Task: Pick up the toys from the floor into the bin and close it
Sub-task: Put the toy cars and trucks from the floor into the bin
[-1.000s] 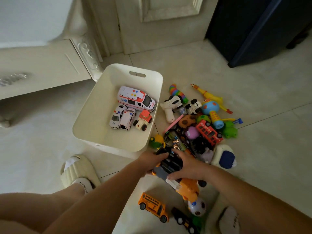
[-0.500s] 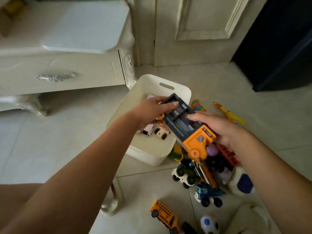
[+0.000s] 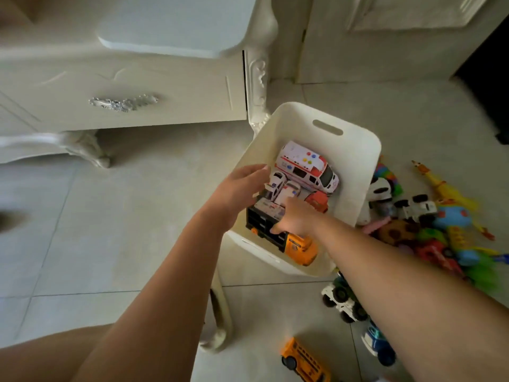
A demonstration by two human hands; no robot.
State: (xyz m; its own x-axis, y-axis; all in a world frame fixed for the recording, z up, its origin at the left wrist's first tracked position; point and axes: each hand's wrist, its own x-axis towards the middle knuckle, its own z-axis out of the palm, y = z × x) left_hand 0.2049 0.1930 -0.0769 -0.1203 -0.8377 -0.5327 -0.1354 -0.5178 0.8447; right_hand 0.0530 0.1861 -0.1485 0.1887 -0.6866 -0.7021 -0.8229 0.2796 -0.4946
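The white bin [image 3: 355,139] stands open on the tiled floor. Inside lie a white ambulance [image 3: 305,168], two small white cars [image 3: 276,183], a red-orange car [image 3: 318,201] and an orange and black truck [image 3: 300,248] along the near wall. My right hand [image 3: 294,219] rests on the truck, thumb against its side. My left hand [image 3: 239,188] hovers over the bin's left wall with fingers spread, holding nothing. A pile of colourful toys [image 3: 429,224] lies on the floor right of the bin. No lid is in view.
A white monster truck [image 3: 341,299], a blue truck [image 3: 377,343] and a yellow school bus [image 3: 305,362] lie near my right forearm. A cream cabinet [image 3: 124,86] stands left of the bin, a door behind it. My slipper [image 3: 220,321] is close to the bin's near side.
Both hands lifted the orange and black truck from the floor pile, carried it over the bin and lowered it inside. My left hand has let go of it.
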